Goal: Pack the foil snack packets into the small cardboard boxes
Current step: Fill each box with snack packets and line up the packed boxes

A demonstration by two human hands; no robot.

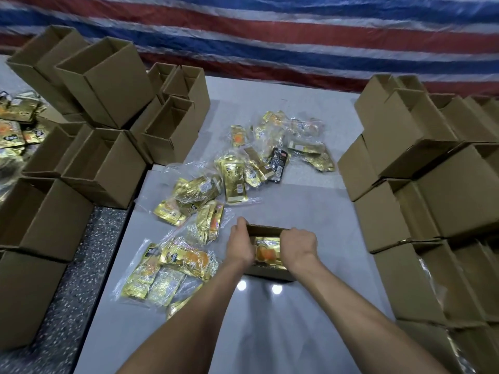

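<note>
Both my forearms reach forward to the open box [270,274], which sits on the white table [310,211]. My left hand [239,245] grips the box's left wall, fingers curled over its far-left corner. My right hand [297,247] grips the right wall, fingers curled over the rim. Between the hands, one gold foil packet [267,252] with an orange picture lies flat inside the box, face up. Just left of the box lies a clear-wrapped bundle of gold packets [172,268]. Beyond the box, more scattered packets [235,176] lie on the table, a black packet [278,161] among them. Left of the box, well apart, stand stacked open cartons [105,85]; right of it, another carton stack [421,168]. Farthest beyond the box hangs a red, white and blue striped sheet [270,31].
</note>
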